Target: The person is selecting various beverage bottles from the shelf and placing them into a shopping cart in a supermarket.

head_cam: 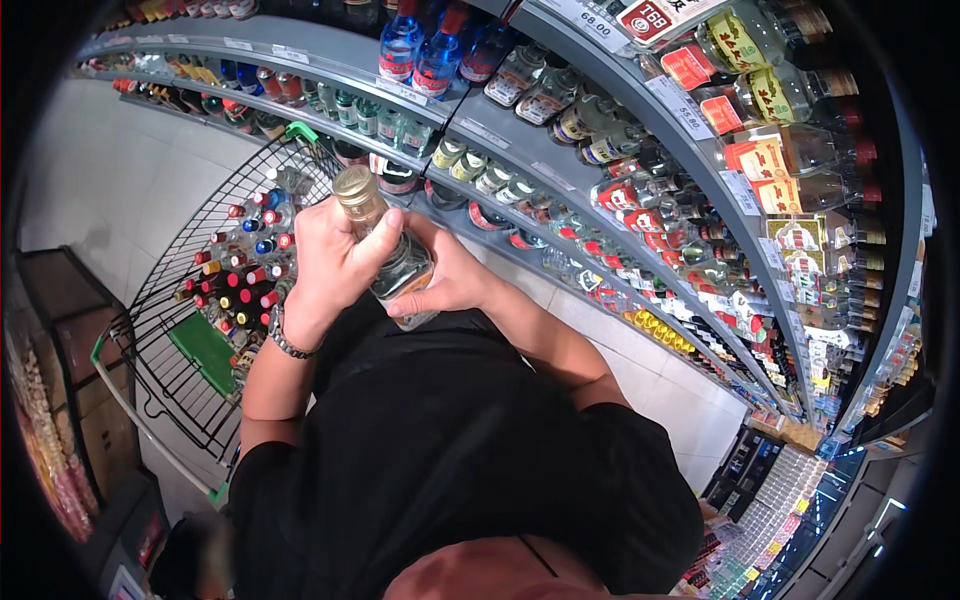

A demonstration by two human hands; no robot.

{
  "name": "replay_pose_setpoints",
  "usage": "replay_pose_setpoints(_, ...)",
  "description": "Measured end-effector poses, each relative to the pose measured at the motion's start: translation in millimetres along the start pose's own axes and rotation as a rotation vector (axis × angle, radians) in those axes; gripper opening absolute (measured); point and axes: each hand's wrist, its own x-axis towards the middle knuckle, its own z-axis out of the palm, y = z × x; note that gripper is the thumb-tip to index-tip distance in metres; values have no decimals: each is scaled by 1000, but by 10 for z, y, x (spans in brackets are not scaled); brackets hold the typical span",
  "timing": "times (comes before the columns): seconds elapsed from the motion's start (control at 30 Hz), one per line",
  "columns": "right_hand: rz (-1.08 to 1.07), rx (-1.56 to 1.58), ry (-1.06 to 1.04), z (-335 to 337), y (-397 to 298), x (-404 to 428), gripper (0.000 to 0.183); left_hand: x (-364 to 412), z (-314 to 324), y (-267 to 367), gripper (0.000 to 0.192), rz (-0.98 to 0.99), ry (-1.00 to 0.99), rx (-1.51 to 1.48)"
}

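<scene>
A clear glass bottle (401, 277) with a gold-coloured screw cap is held tilted before my chest, its cap towards the shelves. My left hand (334, 259), with a metal-banded watch on its wrist, grips the neck and upper part. The other, my right hand (457, 274), wraps around the lower body, its thumb over the label. Beside my left arm stands a wire shopping cart (169, 262) holding many bottles with red, blue and gold caps. Part of the held bottle is hidden behind my fingers.
Curved by the lens, long grey shelves (517, 161) full of bottles run across the top and down the right side. Blue glass bottles (437, 60) stand on one shelf. Brown cartons or a display (90, 360) are at the far left, beyond the cart, on a tiled floor (90, 157).
</scene>
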Motion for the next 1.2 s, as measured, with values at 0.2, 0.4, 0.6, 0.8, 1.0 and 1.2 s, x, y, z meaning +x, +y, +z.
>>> replay_pose_setpoints(0.2,113,308,107,180,61,-52,98,45,80,-233,26,-258,-31,-264)
replay_pose_setpoints(0.4,168,360,-58,-50,77,-49,93,31,146,-239,26,-322,-110,-256)
replay_pose_setpoints(0.6,-32,-392,140,-501,89,-54,82,6,103,-105,41,-152,-212,-704)
replay_pose_setpoints(0.8,-444,-783,448,-1205,242,125,71,-394,-191,-433,36,-399,50,-603)
replay_pose_setpoints(1.0,-474,-1029,622,-1940,384,274,72,-1213,-398,-968,30,-701,277,-564)
replay_pose_setpoints(1.2,-162,-760,803,-2380,759,459,69,-1791,-534,-1292,28,-819,415,-562)
